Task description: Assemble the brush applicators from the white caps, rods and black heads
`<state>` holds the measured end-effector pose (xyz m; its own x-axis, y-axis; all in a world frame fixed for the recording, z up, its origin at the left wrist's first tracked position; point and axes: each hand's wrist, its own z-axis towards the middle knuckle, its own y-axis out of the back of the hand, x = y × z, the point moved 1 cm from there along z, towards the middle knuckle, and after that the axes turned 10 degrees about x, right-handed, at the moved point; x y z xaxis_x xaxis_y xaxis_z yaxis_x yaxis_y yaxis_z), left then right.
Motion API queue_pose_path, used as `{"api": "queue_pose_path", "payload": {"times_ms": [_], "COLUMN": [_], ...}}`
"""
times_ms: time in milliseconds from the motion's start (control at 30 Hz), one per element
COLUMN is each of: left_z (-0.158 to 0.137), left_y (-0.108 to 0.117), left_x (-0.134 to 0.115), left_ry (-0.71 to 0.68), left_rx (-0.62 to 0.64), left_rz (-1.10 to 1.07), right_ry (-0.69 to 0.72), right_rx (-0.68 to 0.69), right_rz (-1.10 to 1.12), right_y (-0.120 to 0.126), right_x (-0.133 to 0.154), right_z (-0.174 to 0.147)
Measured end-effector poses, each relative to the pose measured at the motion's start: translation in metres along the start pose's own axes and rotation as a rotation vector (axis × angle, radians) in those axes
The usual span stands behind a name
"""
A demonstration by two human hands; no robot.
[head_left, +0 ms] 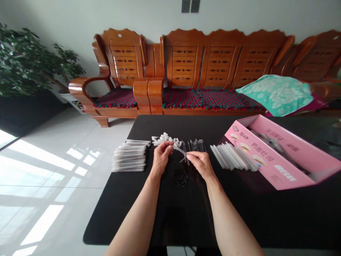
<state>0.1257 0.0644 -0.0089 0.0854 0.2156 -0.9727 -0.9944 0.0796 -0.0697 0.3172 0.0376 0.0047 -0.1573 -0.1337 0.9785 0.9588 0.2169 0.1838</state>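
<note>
Between my two hands is a thin, pale translucent pen tube (181,151), held at a slant above the table. My left hand (161,155) is closed, its thumb and fingers pinched at the tube's upper left end. At the lower right end, my right hand (200,161) pinches the tube between thumb and fingers. Behind my left hand lies a heap of white pen caps (165,138). Slim pen refills (197,145) lie just beyond my right hand. A pile of small black plugs (179,178) sits between my forearms.
On the black table (122,206), white pens (129,156) are stacked at the left. Empty-looking pen barrels (231,156) lie at the right, against a pink box (277,160) with contents inside. A wooden bench (183,64) stands behind the table.
</note>
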Motion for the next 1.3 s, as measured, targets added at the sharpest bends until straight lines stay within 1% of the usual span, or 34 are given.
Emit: {"api": "queue_pose_path", "payload": {"times_ms": [133, 267, 433, 600, 800, 933, 1033, 1133, 1300], "left_z": [0.000, 0.000, 0.000, 0.000, -0.001, -0.002, -0.003, -0.003, -0.004], "left_y": [0.000, 0.001, 0.003, 0.009, 0.005, -0.001, -0.003, -0.003, -0.006], "left_x": [0.001, 0.001, -0.002, -0.006, -0.005, -0.005, -0.005, -0.001, 0.002], "left_ry": [-0.015, -0.033, -0.057, -0.076, -0.083, -0.043, -0.006, 0.051, 0.143], "left_rx": [0.030, 0.019, 0.019, -0.018, 0.042, 0.087, 0.094, 0.074, 0.061], "left_rz": [0.015, 0.081, 0.172, 0.221, 0.228, 0.206, 0.104, -0.005, 0.032], "right_ry": [0.027, 0.039, 0.035, 0.035, 0.037, 0.041, 0.040, 0.041, 0.066], "right_rx": [0.025, 0.044, 0.052, 0.053, 0.058, 0.051, 0.054, 0.062, 0.059], "right_rz": [-0.096, -0.132, -0.136, -0.124, -0.121, -0.122, -0.112, -0.128, -0.165], "right_y": [0.000, -0.001, -0.002, -0.002, -0.003, -0.003, -0.003, -0.004, -0.006], "right_x": [0.000, -0.001, 0.000, -0.001, -0.005, -0.003, -0.002, -0.001, -0.001], "right_z": [0.000, 0.000, 0.000, 0.000, 0.000, 0.000, -0.001, -0.001, 0.000]}}
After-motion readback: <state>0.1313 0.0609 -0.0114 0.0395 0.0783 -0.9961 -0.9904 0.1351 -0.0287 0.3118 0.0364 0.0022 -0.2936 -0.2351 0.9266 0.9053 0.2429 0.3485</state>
